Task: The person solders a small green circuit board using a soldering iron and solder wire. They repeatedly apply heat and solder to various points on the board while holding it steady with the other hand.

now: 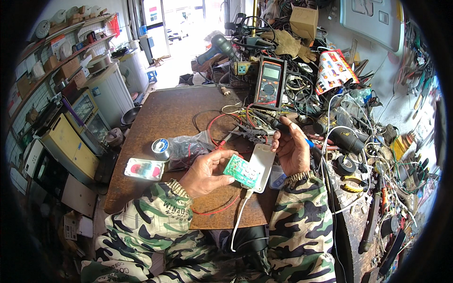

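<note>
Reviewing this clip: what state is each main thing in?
Left hand: closed on the board
Right hand: raised, fingers bent; grip unclear
Board: held up, tilted
White case: partly hidden behind the board
White cord: hanging past the table's near edge
Multimeter: propped up; reading illegible
Spool: standing on end
Plastic bag: crumpled
Small box: lying flat; open or lidded, unclear
</note>
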### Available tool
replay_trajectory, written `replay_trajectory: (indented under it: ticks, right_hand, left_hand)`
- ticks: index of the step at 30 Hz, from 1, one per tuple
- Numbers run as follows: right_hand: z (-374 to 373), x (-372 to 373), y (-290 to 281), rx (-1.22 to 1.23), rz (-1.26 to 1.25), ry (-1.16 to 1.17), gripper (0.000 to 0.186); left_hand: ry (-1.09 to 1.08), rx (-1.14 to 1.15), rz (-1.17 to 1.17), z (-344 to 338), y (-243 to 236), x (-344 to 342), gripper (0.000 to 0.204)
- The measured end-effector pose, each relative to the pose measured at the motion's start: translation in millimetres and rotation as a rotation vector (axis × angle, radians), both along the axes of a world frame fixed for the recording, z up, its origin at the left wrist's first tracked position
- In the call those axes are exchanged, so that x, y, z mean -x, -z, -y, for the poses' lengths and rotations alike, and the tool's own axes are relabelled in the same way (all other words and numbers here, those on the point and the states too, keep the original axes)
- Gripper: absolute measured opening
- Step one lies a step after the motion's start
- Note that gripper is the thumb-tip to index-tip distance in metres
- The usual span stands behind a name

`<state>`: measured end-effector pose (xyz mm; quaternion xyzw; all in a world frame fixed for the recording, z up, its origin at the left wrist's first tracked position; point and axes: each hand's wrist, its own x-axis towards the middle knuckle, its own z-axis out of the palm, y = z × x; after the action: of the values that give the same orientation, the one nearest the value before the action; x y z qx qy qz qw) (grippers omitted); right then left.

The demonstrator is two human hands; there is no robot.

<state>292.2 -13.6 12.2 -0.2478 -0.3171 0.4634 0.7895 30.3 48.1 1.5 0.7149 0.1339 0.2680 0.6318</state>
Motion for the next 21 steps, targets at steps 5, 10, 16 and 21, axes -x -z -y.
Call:
replay_trajectory:
  ticks: [5, 10, 16, 21]
  right_hand:
    - [0.2, 0.2, 0.7, -0.009, 0.004, -0.006, 0.047]
    - [0.0, 1.0, 0.1, -0.005, -0.002, -0.001, 0.047]
    - [0.6, 0.8, -0.2, -0.003, 0.003, 0.000, 0.047]
    - [1.2, -0.4, -0.3, -0.004, 0.010, -0.005, 0.047]
  left_hand:
    - [-0.013, 0.008, -0.010, 1.5, -1.3, 0.5, 0.059]
    - [-0.024, 0.006, -0.030, 1.9, -2.5, 1.6, 0.059]
    - [-0.006, 0.039, -0.020, 3.6, -5.3, 0.6, 0.059]
    - [-0.008, 0.035, -0.027, 3.8, -5.1, -0.2, 0.060]
